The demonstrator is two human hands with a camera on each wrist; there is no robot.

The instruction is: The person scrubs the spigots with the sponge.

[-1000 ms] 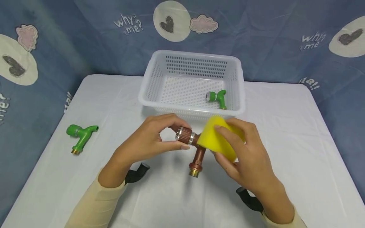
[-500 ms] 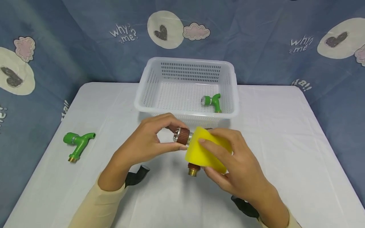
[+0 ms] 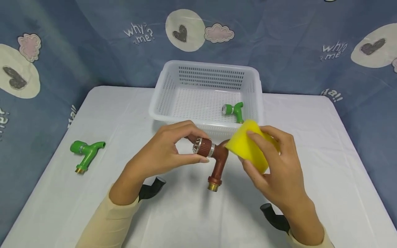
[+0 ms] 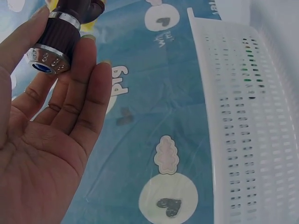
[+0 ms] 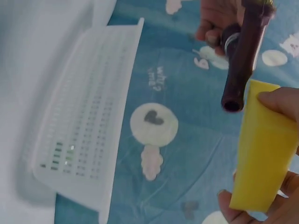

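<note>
My left hand (image 3: 173, 148) pinches the ribbed knob of a brown faucet (image 3: 219, 160) between thumb and fingers. The faucet is held above the table, its brass threaded end pointing down and its spout toward the right. In the left wrist view the knob's silver cap (image 4: 46, 60) faces the camera. My right hand (image 3: 279, 168) grips a yellow sponge (image 3: 251, 146), bent between thumb and fingers, right at the faucet's spout. In the right wrist view the spout's dark mouth (image 5: 232, 104) shows beside the sponge's edge.
A white perforated basket (image 3: 206, 120) stands at the back, with a green faucet (image 3: 236, 111) inside on the right. Another green faucet (image 3: 87, 155) lies on the white table (image 3: 325, 165) at the left. A blue patterned cloth (image 3: 279, 44) hangs behind.
The sponge moved left over the faucet's body, covering most of it, then back right to the spout, leaving the body in view. My left hand keeps its hold on the knob.
</note>
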